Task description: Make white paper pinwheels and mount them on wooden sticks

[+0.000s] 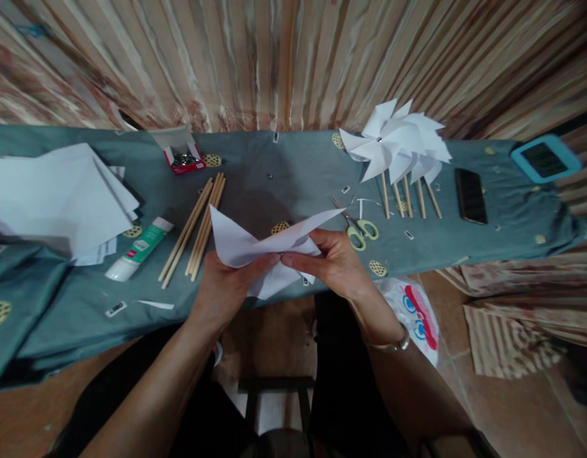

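Between my two hands is a white paper pinwheel [245,245], its blades folded in and standing up at both sides. My left hand [226,280] grips it from the left, thumb pressed near the centre. From the other side my right hand [336,261] pinches it, thumb tip meeting the left thumb at a small shiny spot, perhaps a pin. The fingers behind the paper are hidden. Left of the paper lie several wooden sticks [205,226]. Green-handled scissors [362,232] rest just beyond my right hand.
Finished pinwheels [393,143] on sticks lie at the back right, beside a phone [470,196] and a blue-framed device [545,159]. At the left are paper sheets [69,197], a glue tube [139,248] and a red box [183,159] of small metal pins. A printed bag [414,315] sits below the table.
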`<action>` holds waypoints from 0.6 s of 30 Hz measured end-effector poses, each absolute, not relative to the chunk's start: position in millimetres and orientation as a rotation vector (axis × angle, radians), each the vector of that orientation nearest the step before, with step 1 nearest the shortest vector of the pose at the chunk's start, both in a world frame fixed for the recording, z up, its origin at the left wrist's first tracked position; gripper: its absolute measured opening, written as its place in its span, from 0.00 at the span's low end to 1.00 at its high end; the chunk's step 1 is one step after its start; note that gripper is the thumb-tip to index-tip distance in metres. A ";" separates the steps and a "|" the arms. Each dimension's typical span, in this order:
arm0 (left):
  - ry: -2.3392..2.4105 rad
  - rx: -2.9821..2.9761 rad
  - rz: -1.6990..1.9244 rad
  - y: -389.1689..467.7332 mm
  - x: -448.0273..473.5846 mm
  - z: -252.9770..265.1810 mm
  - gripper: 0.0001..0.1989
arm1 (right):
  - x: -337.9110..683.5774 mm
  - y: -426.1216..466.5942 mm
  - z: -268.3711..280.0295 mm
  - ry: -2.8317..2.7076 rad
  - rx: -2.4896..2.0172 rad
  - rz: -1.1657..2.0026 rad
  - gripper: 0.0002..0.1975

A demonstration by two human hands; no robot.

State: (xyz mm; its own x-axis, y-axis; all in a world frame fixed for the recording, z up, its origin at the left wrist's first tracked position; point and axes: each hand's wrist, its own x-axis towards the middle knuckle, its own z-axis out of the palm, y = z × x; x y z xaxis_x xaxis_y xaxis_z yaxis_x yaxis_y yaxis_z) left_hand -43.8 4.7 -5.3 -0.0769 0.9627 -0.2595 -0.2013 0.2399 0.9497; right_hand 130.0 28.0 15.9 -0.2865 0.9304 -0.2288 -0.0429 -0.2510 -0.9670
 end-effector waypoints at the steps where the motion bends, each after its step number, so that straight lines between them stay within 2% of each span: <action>1: 1.255 0.836 1.174 4.6 -43.8 -5.1 0.13 | 129.8 28.2 16.0 -1.231 -1.177 1.641 0.11; 18: 1.308 0.827 1.174 7.2 -41.7 2.9 0.13 | 129.7 28.7 14.6 -1.244 -1.191 1.640 0.11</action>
State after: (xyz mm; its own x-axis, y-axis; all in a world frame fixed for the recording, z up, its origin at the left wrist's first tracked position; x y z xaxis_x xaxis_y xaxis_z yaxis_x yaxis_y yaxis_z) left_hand -41.7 7.2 2.9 -0.1162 0.9540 -0.2765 -0.1721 0.2549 0.9515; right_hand 129.7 28.7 14.6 -0.2908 0.9280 -0.2332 -0.0255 -0.2511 -0.9676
